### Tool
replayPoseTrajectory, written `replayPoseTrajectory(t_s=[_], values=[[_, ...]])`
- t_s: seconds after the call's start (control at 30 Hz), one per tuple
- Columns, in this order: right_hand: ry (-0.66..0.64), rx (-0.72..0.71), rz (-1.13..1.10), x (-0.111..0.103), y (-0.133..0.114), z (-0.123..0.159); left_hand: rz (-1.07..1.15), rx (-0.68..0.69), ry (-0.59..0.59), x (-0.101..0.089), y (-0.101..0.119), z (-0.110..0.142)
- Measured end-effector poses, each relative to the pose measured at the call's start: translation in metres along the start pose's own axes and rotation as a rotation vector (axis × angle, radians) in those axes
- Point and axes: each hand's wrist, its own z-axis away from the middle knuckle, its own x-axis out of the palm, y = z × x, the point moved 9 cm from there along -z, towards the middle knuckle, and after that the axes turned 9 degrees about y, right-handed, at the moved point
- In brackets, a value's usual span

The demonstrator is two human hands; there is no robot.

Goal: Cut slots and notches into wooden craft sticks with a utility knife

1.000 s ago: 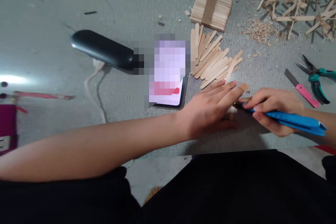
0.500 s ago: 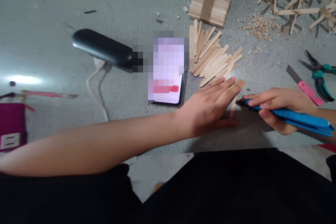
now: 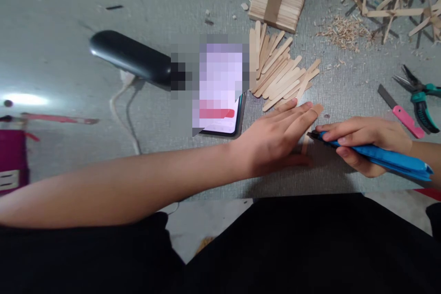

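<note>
A wooden craft stick (image 3: 305,144) lies on the table under my left hand (image 3: 274,140). The fingers of that hand are stretched forward and pin the stick down, with the thumb near its lower end. From the right, my right hand (image 3: 370,140) grips a blue utility knife (image 3: 399,160), its dark tip at the stick's edge beside my left fingers. Whether the blade cuts into the wood is too small to tell. Just beyond my left fingertips spreads a loose heap of craft sticks (image 3: 279,71).
A banded bundle of sticks (image 3: 292,2) lies at the back. To the right are a pink knife (image 3: 406,121), pliers (image 3: 418,101), wood chips (image 3: 347,32) and joined sticks (image 3: 396,11). A partly blurred phone (image 3: 220,119) and a black case-like object (image 3: 131,57) with a cable lie left.
The view has shifted slightly. My right hand and the blue knife have moved a little to the left along with it. My left hand stays on the stick.
</note>
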Motion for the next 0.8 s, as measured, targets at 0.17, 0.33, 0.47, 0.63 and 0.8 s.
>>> replayPoseTrajectory(t_s=[0.17,0.33,0.47,0.63,0.8], values=[[0.006,-0.006,-0.012,-0.002,0.000,0.000,-0.018,0.015,0.006,-0.001,0.000,-0.001],[-0.037,-0.015,0.002,0.001,-0.001,0.001,-0.013,0.016,0.010,-0.001,0.001,-0.002],[-0.020,0.005,0.006,-0.001,0.001,0.001,-0.011,0.017,0.020,-0.001,0.001,-0.001],[0.006,0.036,-0.009,-0.002,0.006,0.003,-0.014,0.037,0.030,-0.002,0.001,-0.001],[0.087,0.064,-0.088,-0.005,0.009,0.003,0.059,-0.042,0.291,-0.026,-0.003,-0.004]])
